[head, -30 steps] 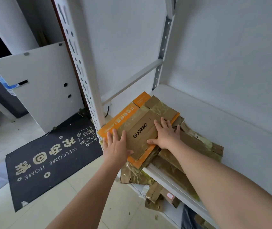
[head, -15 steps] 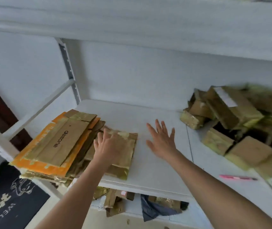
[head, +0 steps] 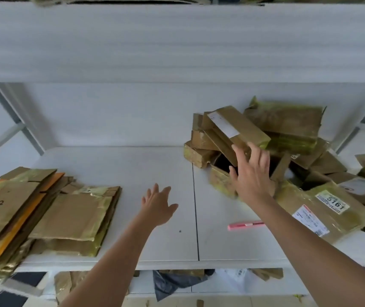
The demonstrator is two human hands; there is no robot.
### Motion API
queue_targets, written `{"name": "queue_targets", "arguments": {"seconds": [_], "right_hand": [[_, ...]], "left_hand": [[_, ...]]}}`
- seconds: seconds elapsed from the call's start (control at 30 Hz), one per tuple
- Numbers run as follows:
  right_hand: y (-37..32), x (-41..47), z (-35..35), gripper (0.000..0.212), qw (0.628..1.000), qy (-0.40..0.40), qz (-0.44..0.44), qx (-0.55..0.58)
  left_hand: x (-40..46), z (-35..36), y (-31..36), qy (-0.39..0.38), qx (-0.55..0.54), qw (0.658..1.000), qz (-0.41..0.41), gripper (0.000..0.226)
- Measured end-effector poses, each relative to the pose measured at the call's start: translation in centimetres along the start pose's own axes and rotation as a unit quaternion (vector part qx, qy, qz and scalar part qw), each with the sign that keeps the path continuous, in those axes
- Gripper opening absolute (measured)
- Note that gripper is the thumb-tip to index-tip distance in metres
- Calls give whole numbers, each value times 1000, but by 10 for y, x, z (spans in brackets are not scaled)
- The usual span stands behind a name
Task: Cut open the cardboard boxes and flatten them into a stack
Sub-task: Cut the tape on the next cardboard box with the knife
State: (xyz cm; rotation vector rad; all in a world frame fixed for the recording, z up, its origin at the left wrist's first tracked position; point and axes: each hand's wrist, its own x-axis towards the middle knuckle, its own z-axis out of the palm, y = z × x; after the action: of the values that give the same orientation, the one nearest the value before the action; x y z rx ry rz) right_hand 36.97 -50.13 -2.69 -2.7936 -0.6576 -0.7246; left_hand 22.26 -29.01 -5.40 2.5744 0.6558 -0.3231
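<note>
The step in hand looks like fetching the next box — flattening is done for the pieces already laid down, and a fresh one has to come off the heap. The right hand point(head: 252, 173) reaches with fingers spread and straight at the pile of uncut boxes point(head: 265, 140), its fingertips touching or just short of the long labelled box point(head: 237, 127) tilted on top; nothing is gripped yet. The left hand point(head: 158, 204) hovers spread over the bare shelf point(head: 146, 165), holding nothing.

Next, I judge, the right hand must close round that long box and lift it clear without toppling its neighbours, then take the pink cutter point(head: 246, 226), which lies on the shelf just in front of the pile.

The boxes are brown cardboard wrapped in glossy yellowish tape, some already gaping open. The flattened stack point(head: 50, 213) lies well left of the pile, at the shelf's front edge — slightly fanned, an orange sheet showing.
</note>
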Motion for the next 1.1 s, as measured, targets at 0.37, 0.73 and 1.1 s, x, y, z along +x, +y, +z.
{"name": "queue_targets", "arguments": {"seconds": [0.37,0.73,1.1], "right_hand": [[37,66,2,58,990,-96,36,102],[-13,24,-69,30,956,-36,-1,290],[-34,-100,-8,30,848,-411,16,335]], "left_hand": [[-8,36,39,24,-72,996,-44,64],[-59,4,2,138,-361,917,-96,58],[-93,43,-24,62,-533,820,-199,66]]}}
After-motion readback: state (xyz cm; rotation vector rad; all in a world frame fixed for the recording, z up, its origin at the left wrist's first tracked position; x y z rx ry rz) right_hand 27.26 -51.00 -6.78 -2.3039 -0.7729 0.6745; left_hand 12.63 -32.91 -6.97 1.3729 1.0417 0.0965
